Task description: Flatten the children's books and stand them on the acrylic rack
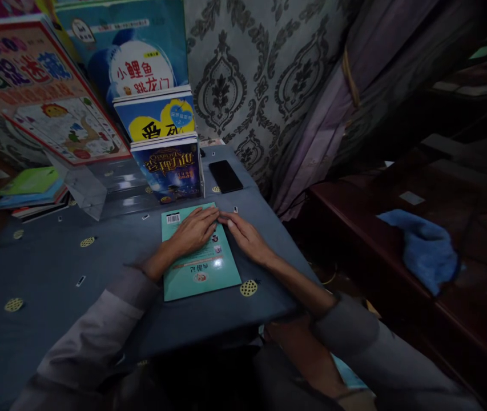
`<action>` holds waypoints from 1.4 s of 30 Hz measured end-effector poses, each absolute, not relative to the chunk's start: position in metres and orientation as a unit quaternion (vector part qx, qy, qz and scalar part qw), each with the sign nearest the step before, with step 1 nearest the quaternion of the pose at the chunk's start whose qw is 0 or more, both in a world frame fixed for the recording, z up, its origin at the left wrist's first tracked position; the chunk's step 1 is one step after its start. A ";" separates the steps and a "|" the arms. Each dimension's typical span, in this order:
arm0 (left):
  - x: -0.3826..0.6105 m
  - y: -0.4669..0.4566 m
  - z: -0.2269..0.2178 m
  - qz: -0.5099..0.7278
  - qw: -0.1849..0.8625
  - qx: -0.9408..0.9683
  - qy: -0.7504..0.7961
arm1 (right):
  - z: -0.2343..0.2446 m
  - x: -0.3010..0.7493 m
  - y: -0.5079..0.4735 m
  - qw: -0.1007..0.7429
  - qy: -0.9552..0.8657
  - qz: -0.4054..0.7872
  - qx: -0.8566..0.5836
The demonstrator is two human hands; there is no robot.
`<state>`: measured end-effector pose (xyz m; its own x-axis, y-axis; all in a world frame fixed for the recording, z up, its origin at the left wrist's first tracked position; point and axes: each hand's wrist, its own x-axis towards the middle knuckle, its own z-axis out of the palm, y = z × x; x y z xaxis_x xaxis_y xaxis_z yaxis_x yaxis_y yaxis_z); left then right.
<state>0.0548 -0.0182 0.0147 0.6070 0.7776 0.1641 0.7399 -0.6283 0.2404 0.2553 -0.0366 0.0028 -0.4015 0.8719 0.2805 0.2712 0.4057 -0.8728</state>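
Note:
A teal paperback book [198, 273] lies flat on the blue patterned tablecloth [55, 274], with a barcode at its far left corner. My left hand [196, 229] rests flat on the book's cover, fingers stretched out toward the right. My right hand [245, 235] lies flat at the book's right edge, its fingertips meeting those of the left near the far right corner. Neither hand grips anything.
Children's books stand upright in a clear rack [97, 188] behind the teal one, the nearest dark blue [170, 168]. A black phone [225, 176] lies at the back right. Thin books are stacked [33, 194] at the left. A blue cloth [425, 248] rests on a dark wooden bench at the right.

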 end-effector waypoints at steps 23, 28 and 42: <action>0.059 -0.054 0.014 0.138 0.075 0.909 0.386 | 0.011 0.266 -0.086 0.378 -0.725 0.409 -0.405; 0.062 -0.071 0.018 0.117 0.077 0.915 0.378 | 0.012 0.270 -0.106 0.371 -0.726 0.407 -0.411; 0.072 -0.125 0.023 0.095 0.078 0.926 0.356 | 0.020 0.282 -0.164 0.354 -0.717 0.426 -0.424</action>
<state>0.0718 -0.1253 0.0226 0.7285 0.6744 0.1199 0.6447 -0.7343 0.2126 0.2819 -0.1636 0.0200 -0.3896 0.9094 0.1459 0.3068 0.2775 -0.9104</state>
